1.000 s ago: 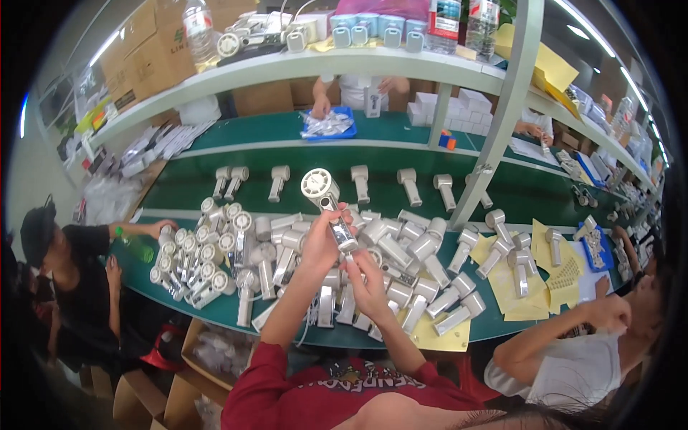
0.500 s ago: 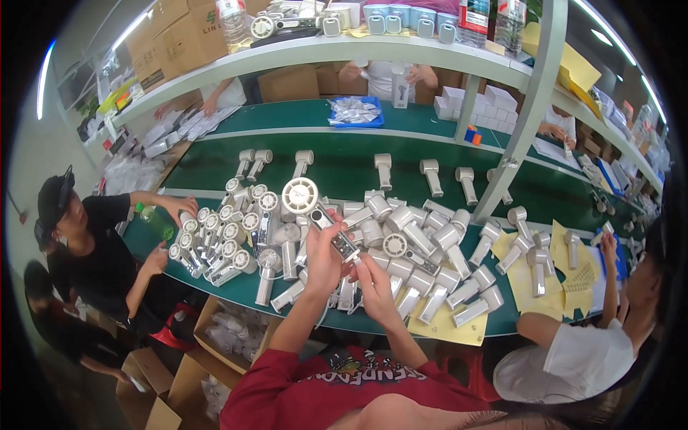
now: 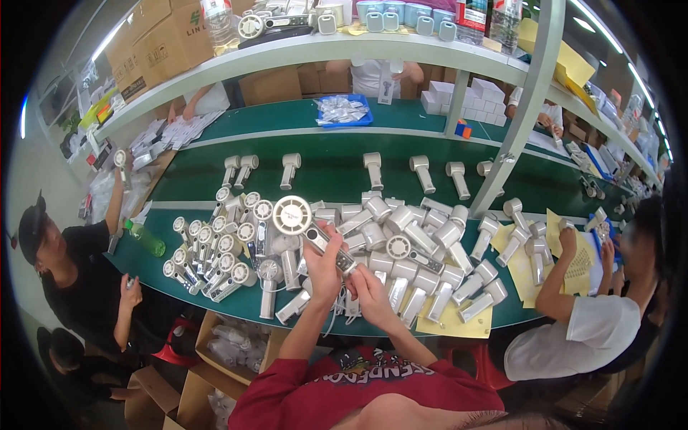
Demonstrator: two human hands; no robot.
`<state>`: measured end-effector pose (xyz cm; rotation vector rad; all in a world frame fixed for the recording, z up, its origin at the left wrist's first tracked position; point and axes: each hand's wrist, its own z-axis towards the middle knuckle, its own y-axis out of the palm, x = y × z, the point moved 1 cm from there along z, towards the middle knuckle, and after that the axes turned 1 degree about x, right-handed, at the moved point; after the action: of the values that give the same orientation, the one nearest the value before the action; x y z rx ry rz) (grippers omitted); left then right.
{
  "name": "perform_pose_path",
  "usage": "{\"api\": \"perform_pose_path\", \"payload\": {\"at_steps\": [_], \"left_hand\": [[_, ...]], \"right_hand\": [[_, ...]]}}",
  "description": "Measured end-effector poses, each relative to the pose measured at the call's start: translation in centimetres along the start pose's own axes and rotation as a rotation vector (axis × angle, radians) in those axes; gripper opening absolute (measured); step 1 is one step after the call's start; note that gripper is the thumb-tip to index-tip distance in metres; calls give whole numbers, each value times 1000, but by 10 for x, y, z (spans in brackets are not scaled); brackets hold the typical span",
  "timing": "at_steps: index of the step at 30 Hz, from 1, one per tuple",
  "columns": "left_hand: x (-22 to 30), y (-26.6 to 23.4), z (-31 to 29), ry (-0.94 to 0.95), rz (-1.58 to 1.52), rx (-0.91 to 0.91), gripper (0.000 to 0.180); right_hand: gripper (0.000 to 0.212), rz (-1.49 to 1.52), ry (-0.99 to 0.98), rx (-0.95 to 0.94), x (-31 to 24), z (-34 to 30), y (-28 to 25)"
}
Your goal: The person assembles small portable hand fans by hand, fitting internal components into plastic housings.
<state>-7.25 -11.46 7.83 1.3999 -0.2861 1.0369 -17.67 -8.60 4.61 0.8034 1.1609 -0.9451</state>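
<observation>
A white handheld fan (image 3: 292, 215) is tilted over the bench, its round head up and to the left. My left hand (image 3: 324, 269) is wrapped round its handle, which has a dark panel facing up. At the handle's lower end, my right hand (image 3: 370, 292) is closed in a pinch; its fingertips hide what they grip. A thin white cable (image 3: 334, 315) hangs just below the hands. Right of them lies a heap of similar fans (image 3: 405, 226), and to the left stands a cluster of fans (image 3: 215, 247) with their grilles showing.
Fans stand spaced along the green conveyor (image 3: 330, 168) beyond the bench. A metal post (image 3: 527, 100) rises at right. A green bottle (image 3: 145, 240) stands by a co-worker (image 3: 79, 265) at left; another co-worker (image 3: 573, 330) sits at right. Open cartons (image 3: 193, 394) are below.
My right hand has closed in on the fan's lower end. The left co-worker has lifted a fan up and away from the bench. The right co-worker's arm now reaches over the bench.
</observation>
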Motion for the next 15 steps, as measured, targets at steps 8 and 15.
{"api": "perform_pose_path", "payload": {"at_steps": [8,15], "left_hand": [[-1,-12,4,-160,81,-148,34],[3,-11,16,-279,121,-254,34]], "right_hand": [[23,101,33,79,7,-4,19],[25,191,8,35,18,-3,12]]}}
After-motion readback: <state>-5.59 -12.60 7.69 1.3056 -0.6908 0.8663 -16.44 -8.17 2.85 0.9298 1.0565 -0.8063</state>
